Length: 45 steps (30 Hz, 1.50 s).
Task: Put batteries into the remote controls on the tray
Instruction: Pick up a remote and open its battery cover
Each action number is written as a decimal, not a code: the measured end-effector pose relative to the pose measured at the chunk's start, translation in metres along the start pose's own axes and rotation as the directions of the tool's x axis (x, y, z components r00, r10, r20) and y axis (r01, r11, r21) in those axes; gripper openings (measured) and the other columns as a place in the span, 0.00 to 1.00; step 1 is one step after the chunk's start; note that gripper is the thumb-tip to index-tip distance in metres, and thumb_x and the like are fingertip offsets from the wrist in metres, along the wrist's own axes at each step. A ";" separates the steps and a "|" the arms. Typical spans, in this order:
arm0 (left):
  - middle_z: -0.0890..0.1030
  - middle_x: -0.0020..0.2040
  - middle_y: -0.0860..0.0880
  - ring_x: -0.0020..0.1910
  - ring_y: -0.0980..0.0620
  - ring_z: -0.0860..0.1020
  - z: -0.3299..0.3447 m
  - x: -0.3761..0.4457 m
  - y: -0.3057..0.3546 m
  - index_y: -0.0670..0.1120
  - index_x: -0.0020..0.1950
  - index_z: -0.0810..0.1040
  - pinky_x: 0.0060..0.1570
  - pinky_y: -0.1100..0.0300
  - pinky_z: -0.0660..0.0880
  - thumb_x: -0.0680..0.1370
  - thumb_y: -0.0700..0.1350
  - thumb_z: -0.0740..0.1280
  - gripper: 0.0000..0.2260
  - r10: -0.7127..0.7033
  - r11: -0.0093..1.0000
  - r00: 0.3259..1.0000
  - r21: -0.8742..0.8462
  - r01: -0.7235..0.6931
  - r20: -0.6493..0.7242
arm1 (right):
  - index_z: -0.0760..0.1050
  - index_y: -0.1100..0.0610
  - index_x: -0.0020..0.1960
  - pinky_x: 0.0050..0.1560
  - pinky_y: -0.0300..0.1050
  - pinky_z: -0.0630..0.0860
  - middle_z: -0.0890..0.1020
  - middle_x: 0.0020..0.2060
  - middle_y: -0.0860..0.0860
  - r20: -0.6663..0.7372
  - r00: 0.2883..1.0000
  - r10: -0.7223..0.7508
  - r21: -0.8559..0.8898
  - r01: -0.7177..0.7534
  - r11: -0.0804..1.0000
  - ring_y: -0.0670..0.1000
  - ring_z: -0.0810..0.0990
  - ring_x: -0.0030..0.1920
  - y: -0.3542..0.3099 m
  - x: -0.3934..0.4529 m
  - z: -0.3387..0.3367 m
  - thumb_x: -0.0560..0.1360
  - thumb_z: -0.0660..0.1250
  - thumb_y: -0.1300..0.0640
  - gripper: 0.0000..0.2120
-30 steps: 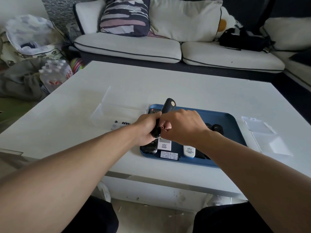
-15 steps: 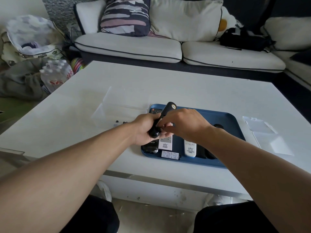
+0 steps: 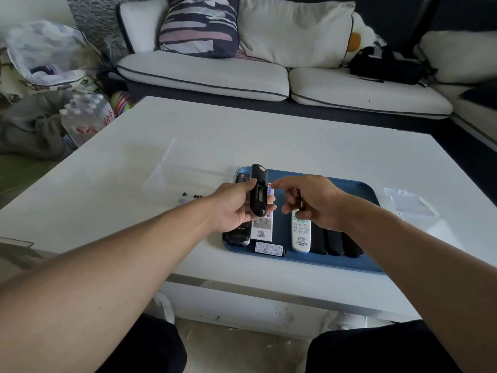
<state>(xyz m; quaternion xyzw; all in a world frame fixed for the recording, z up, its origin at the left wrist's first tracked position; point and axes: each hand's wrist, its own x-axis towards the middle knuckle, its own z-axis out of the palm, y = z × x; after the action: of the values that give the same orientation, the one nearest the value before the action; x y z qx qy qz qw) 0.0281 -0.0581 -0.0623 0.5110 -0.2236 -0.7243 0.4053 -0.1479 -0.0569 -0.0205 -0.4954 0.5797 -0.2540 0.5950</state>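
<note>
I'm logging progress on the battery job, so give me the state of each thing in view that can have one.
Black remote control: held upright above the tray, its battery compartment open.
Left hand: grips the black remote.
Right hand: apart from the remote, fingers loosely curled; whether it holds the cover, I cannot tell.
Blue plastic tray: flat on the white table, holding several remotes.
White remote control: lying buttons up in the tray.

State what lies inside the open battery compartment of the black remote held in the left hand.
The black remote, gripped by the left hand, has its back cover off. The recess looks dark and hollow; no battery is clearly visible, though shadow hides its lower end.
</note>
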 end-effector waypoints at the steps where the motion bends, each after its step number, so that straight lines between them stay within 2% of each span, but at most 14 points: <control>1: 0.84 0.53 0.34 0.50 0.37 0.83 0.001 0.000 -0.001 0.36 0.54 0.78 0.62 0.45 0.78 0.86 0.46 0.59 0.15 0.011 1.000 1.000 0.018 -0.011 0.001 | 0.83 0.58 0.53 0.27 0.39 0.62 0.75 0.29 0.50 0.030 1.000 0.001 -0.047 0.000 0.999 0.48 0.78 0.30 0.001 -0.001 0.001 0.81 0.64 0.60 0.09; 4: 0.85 0.45 0.36 0.40 0.40 0.85 0.003 0.000 -0.002 0.36 0.53 0.79 0.49 0.49 0.83 0.85 0.43 0.59 0.13 0.039 0.997 0.999 0.066 -0.039 0.003 | 0.84 0.52 0.54 0.29 0.39 0.62 0.77 0.32 0.49 0.098 0.995 -0.022 -0.187 0.040 0.981 0.47 0.72 0.30 0.003 -0.001 0.003 0.83 0.62 0.59 0.12; 7: 0.84 0.51 0.36 0.41 0.40 0.85 0.006 -0.001 -0.005 0.35 0.61 0.77 0.39 0.50 0.84 0.85 0.41 0.59 0.12 0.042 0.995 0.999 0.094 -0.041 -0.015 | 0.84 0.48 0.51 0.27 0.38 0.60 0.73 0.32 0.49 0.094 0.990 -0.104 -0.432 0.135 0.891 0.46 0.64 0.27 0.001 -0.008 0.008 0.77 0.71 0.48 0.06; 8: 0.83 0.53 0.35 0.40 0.41 0.85 0.006 -0.001 -0.006 0.35 0.63 0.76 0.38 0.51 0.84 0.85 0.40 0.59 0.12 0.043 0.994 0.999 0.099 -0.039 -0.031 | 0.83 0.47 0.50 0.27 0.37 0.60 0.72 0.32 0.48 0.096 0.985 -0.146 -0.522 0.175 0.835 0.45 0.64 0.27 0.001 -0.009 0.009 0.72 0.75 0.44 0.10; 11: 0.81 0.59 0.34 0.44 0.42 0.85 0.009 -0.002 -0.006 0.34 0.65 0.74 0.45 0.47 0.84 0.85 0.39 0.59 0.13 0.036 0.994 0.998 0.109 -0.031 -0.046 | 0.79 0.46 0.50 0.29 0.36 0.64 0.73 0.32 0.44 0.080 0.970 -0.228 -0.701 0.218 0.679 0.43 0.69 0.28 0.002 -0.011 0.011 0.65 0.80 0.40 0.19; 15: 0.82 0.58 0.34 0.46 0.40 0.85 0.011 -0.001 -0.008 0.34 0.66 0.73 0.48 0.47 0.83 0.85 0.40 0.59 0.13 0.017 0.991 0.998 0.133 -0.010 -0.056 | 0.78 0.46 0.49 0.32 0.40 0.67 0.76 0.35 0.43 0.045 0.967 -0.251 -0.822 0.179 0.541 0.44 0.75 0.33 0.002 -0.015 0.012 0.65 0.78 0.36 0.20; 17: 0.85 0.48 0.37 0.46 0.41 0.84 0.012 0.002 -0.010 0.34 0.63 0.74 0.53 0.43 0.82 0.85 0.40 0.60 0.11 0.011 0.990 0.999 0.144 -0.004 -0.043 | 0.79 0.45 0.47 0.33 0.42 0.68 0.78 0.37 0.42 0.013 0.962 -0.272 -0.878 0.141 0.457 0.44 0.77 0.36 0.001 -0.017 0.012 0.63 0.77 0.33 0.21; 19: 0.84 0.34 0.43 0.38 0.45 0.85 0.014 0.000 -0.011 0.36 0.55 0.76 0.51 0.46 0.82 0.85 0.41 0.61 0.09 0.001 0.986 1.000 0.166 0.002 -0.019 | 0.78 0.45 0.45 0.33 0.42 0.69 0.80 0.39 0.42 0.011 0.958 -0.288 -0.909 0.129 0.396 0.44 0.78 0.38 0.000 -0.020 0.013 0.63 0.76 0.32 0.21; 20: 0.84 0.34 0.43 0.36 0.47 0.85 0.016 -0.001 -0.012 0.36 0.53 0.76 0.50 0.48 0.82 0.85 0.41 0.61 0.09 -0.007 0.981 1.000 0.193 0.008 -0.004 | 0.78 0.45 0.45 0.33 0.42 0.68 0.80 0.39 0.42 0.017 0.956 -0.293 -0.918 0.131 0.374 0.44 0.78 0.37 -0.001 -0.021 0.013 0.63 0.76 0.32 0.21; 24: 0.85 0.50 0.37 0.45 0.36 0.85 0.016 -0.003 -0.015 0.39 0.64 0.75 0.46 0.47 0.84 0.86 0.43 0.59 0.12 -0.008 0.938 0.999 0.346 -0.007 0.043 | 0.78 0.45 0.45 0.34 0.42 0.69 0.80 0.40 0.44 0.028 0.959 -0.280 -0.944 0.118 0.308 0.47 0.79 0.39 0.000 -0.022 0.013 0.64 0.76 0.33 0.20; 27: 0.85 0.45 0.40 0.36 0.38 0.85 0.011 -0.001 -0.015 0.46 0.57 0.77 0.43 0.45 0.84 0.83 0.42 0.63 0.06 0.235 0.808 0.971 0.563 -0.175 -0.035 | 0.79 0.46 0.46 0.38 0.43 0.72 0.81 0.40 0.44 0.020 0.964 -0.266 -0.951 0.100 0.293 0.49 0.80 0.43 0.007 -0.017 0.012 0.64 0.76 0.32 0.21; 30: 0.84 0.37 0.41 0.32 0.39 0.83 0.003 0.003 -0.011 0.44 0.56 0.76 0.37 0.44 0.84 0.80 0.39 0.64 0.06 0.388 0.765 0.918 0.584 -0.271 -0.082 | 0.79 0.46 0.45 0.39 0.43 0.72 0.81 0.39 0.44 0.024 0.972 -0.234 -0.957 0.090 0.275 0.49 0.80 0.43 0.011 -0.014 0.009 0.63 0.76 0.32 0.21; 38: 0.83 0.43 0.39 0.31 0.42 0.82 -0.004 0.004 -0.015 0.43 0.52 0.77 0.31 0.53 0.81 0.80 0.38 0.66 0.02 0.319 0.739 0.946 0.642 -0.205 -0.065 | 0.79 0.48 0.48 0.49 0.48 0.77 0.81 0.47 0.44 0.125 0.983 -0.135 -0.975 0.146 0.165 0.50 0.79 0.50 0.027 -0.006 0.015 0.63 0.77 0.34 0.23; 45: 0.83 0.43 0.39 0.31 0.44 0.81 -0.003 0.003 -0.013 0.43 0.51 0.78 0.32 0.52 0.82 0.79 0.40 0.67 0.02 0.318 0.745 0.947 0.630 -0.218 -0.049 | 0.77 0.45 0.41 0.52 0.49 0.77 0.82 0.46 0.41 0.156 0.986 -0.050 -0.968 0.163 0.192 0.48 0.79 0.50 0.029 0.002 0.013 0.63 0.77 0.35 0.18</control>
<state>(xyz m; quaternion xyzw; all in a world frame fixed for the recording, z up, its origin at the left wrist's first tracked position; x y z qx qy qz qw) 0.0252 -0.0531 -0.0750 0.6314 -0.4872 -0.5037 0.3320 -0.1435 -0.0439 -0.0495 -0.8091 0.5465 0.1515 0.1538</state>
